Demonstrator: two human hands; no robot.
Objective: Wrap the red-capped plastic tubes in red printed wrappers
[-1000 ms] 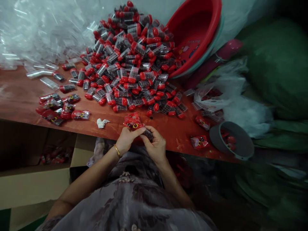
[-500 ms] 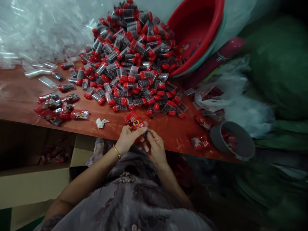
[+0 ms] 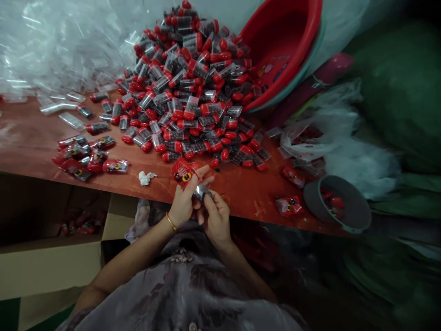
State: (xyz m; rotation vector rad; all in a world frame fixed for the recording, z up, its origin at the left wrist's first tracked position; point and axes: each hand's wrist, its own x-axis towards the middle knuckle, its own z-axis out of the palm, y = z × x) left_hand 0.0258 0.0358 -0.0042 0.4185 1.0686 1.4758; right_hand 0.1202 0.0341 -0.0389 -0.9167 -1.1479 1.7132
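My left hand (image 3: 183, 204) is closed around a red packet (image 3: 182, 171) with black and yellow print, just over the table's front edge. The packet's shiny, dark-filled lower end (image 3: 200, 191) shows between my hands. My right hand (image 3: 217, 218) pinches that end with thumb and fingers; part of the grip is hidden. Beyond my hands lies a big heap of clear tubes (image 3: 191, 108) with red caps and dark contents. Several similar red packets (image 3: 115, 166) lie on the table to the left.
A crumpled white scrap (image 3: 146, 178) lies left of my hands. At right are a grey pot (image 3: 354, 220) with red pieces, loose packets (image 3: 288, 205) and a plastic bag (image 3: 361, 165). A red basin (image 3: 315, 23) leans behind. Below left stands an open cardboard box (image 3: 51, 269).
The packet and my left hand have shifted slightly left, with the left fingers more extended. My right hand has moved a little left and down, and the packet's shiny end now shows between the hands.
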